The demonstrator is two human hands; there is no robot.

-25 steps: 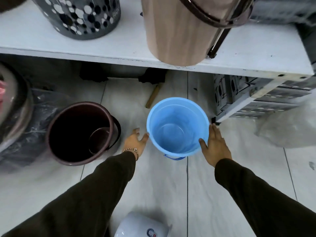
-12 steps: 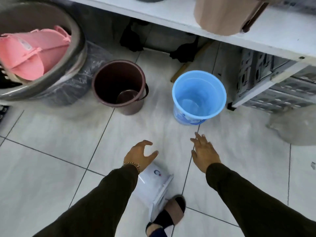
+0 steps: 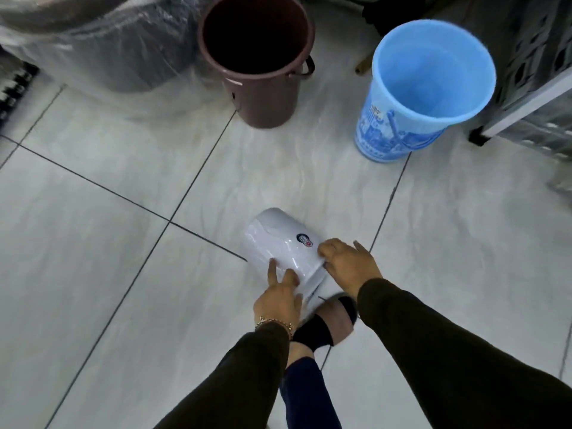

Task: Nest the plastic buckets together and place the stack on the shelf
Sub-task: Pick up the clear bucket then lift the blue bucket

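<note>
A white plastic bucket (image 3: pixel 280 243) lies on its side on the tiled floor, its rim toward me, a small round sticker on its wall. My left hand (image 3: pixel 280 297) rests on its near left side by the rim, fingers spread. My right hand (image 3: pixel 348 263) touches its right side at the rim, fingers curled. A blue bucket (image 3: pixel 411 97) with a printed pattern stands upright at the far right. A maroon bucket (image 3: pixel 260 63) with a dark handle stands upright to its left. Neither bucket holds another.
A large container wrapped in clear plastic (image 3: pixel 102 48) sits at the far left. Grey perforated crates (image 3: pixel 538 72) stand under a shelf frame at the right. My sandalled foot (image 3: pixel 325 323) is just behind the white bucket. Pale floor tiles (image 3: pixel 108 274) spread to the left.
Both hands have drawn back from the blue bucket and come down onto the white bucket near my foot. The view has tilted down; the shelf is out of frame.
</note>
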